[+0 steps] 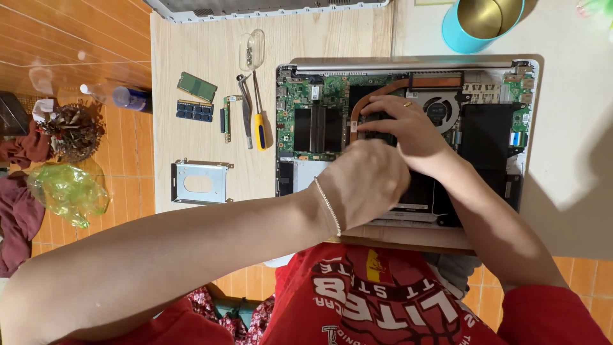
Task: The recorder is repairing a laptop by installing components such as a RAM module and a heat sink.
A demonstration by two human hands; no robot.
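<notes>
Desk: pale wood desk [191,45] over orange floor tiles.
Laptop [408,128]: open-bellied at the desk's middle.
Done: memory sticks [195,96], drive bracket [199,182] already out, beside a screwdriver [258,115].
Left: heat pipe [377,94], fan still in.
Left hand [367,182]: over the board, grip hidden, cannot tell.
Right hand [405,124]: fingers flat, pressing the board, clasping nothing.

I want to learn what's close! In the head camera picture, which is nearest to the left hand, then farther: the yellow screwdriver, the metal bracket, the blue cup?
From the left hand:
1. Yellow screwdriver, to its left.
2. Metal bracket, farther left on the table.
3. Blue cup, at the top edge.
</notes>
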